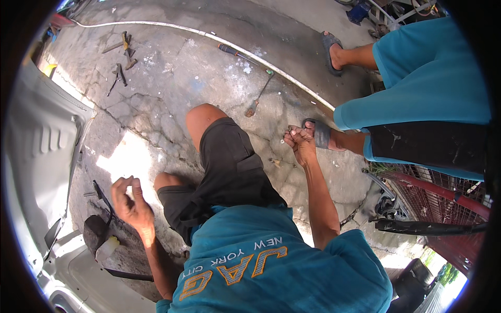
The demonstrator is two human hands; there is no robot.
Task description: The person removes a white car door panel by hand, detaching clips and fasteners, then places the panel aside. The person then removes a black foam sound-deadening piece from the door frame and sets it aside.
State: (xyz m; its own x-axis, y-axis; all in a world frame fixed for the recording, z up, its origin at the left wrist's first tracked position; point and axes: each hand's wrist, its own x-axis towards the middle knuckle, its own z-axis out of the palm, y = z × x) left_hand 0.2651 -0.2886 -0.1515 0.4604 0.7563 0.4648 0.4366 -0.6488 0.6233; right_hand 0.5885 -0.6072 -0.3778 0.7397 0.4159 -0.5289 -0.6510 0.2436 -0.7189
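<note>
My left hand (pixel 133 203) is raised over the concrete floor at lower left, fingers loosely curled and apart from the thumb, holding nothing visible. Below it lie a black bar-like tool (pixel 104 198) and a dark lump (pixel 95 235) beside a pale plastic container (pixel 107 247). My right hand (pixel 300 143) pinches something small I cannot make out, near another person's sandaled foot (pixel 321 133). A small brass-coloured piece (pixel 275 163) lies below that hand. A screwdriver-like tool (pixel 251 108) lies on the floor ahead, beside my bent knee (pixel 203 125).
Hammers (pixel 128 55), pliers (pixel 119 75) and another screwdriver (pixel 229 50) lie at top, near a white hose (pixel 156 24). A grey metal panel (pixel 36 161) borders the left. The other person's teal-clad legs (pixel 417 78) fill upper right. A red mesh frame (pixel 433 190) stands at right.
</note>
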